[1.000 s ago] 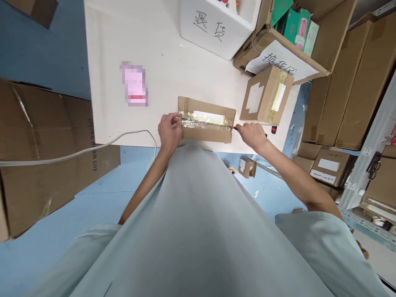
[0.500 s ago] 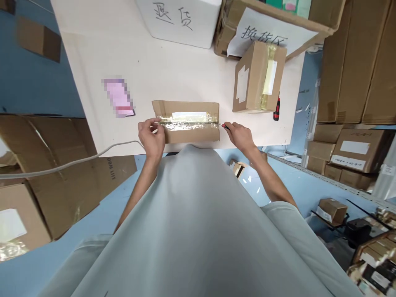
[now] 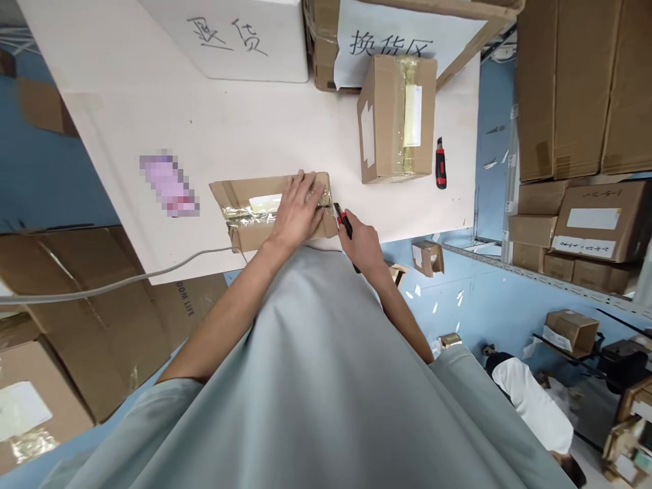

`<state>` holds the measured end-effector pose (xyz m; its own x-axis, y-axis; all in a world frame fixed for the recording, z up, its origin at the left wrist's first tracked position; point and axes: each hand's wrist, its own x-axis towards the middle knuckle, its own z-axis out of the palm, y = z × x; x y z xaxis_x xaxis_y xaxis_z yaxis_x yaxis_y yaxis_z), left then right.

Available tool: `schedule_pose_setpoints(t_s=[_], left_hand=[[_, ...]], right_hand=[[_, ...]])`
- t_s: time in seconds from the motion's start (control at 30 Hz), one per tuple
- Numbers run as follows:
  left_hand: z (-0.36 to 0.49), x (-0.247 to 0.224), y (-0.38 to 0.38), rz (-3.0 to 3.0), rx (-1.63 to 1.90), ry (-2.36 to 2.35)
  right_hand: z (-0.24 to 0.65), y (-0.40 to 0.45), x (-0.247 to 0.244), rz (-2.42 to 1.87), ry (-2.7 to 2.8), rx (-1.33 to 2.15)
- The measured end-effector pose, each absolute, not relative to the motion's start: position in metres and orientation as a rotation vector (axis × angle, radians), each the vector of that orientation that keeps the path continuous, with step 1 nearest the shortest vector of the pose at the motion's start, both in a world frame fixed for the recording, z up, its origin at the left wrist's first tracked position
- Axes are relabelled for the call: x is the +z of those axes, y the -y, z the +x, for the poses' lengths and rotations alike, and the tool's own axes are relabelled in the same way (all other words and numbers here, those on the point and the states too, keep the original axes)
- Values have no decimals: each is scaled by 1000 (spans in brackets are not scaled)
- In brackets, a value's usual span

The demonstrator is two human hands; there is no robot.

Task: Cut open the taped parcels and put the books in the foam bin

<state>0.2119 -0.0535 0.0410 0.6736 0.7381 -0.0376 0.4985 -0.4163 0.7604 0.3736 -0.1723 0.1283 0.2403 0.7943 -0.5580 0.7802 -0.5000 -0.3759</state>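
Note:
A small cardboard box (image 3: 253, 236) lies near the front edge of the table, sealed along its middle with clear tape and bearing a white label. Across its right half rests my left hand (image 3: 296, 216), fingers laid flat on the top and partly covering the label. My right hand (image 3: 363, 246) is closed around a red and black utility knife (image 3: 341, 217). The knife's tip is beside the right end of the box, close to the end of the tape; whether it touches the cardboard I cannot tell.
A taller taped box (image 3: 374, 122) stands at the right, with a second utility knife (image 3: 441, 166) beside it. Behind are a white bin (image 3: 255, 61) and a large carton (image 3: 326, 47). A blurred phone-like object (image 3: 170, 183) and grey cable (image 3: 168, 266) lie left. A person (image 3: 534, 404) bends at lower right.
My left hand has moved from the box's left end onto its right half. The right hand has come in nearer, with the knife now more upright. The view has shifted, and a person has appeared.

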Motion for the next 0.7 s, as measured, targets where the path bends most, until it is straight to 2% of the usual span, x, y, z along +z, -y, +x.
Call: schedule_pose_setpoints(t_s=[0.23,0.47,0.7], left_hand=[[211,39,29,2177,244,-920],[222,56,24,2327,27,-934],[225,63,23,2436,-29,-902]], right_hand=[[364,142,141,-2521,1609,1169],[337,112,136,-2689,1602,1142],[330,126,150,-2683,1739,1217]])
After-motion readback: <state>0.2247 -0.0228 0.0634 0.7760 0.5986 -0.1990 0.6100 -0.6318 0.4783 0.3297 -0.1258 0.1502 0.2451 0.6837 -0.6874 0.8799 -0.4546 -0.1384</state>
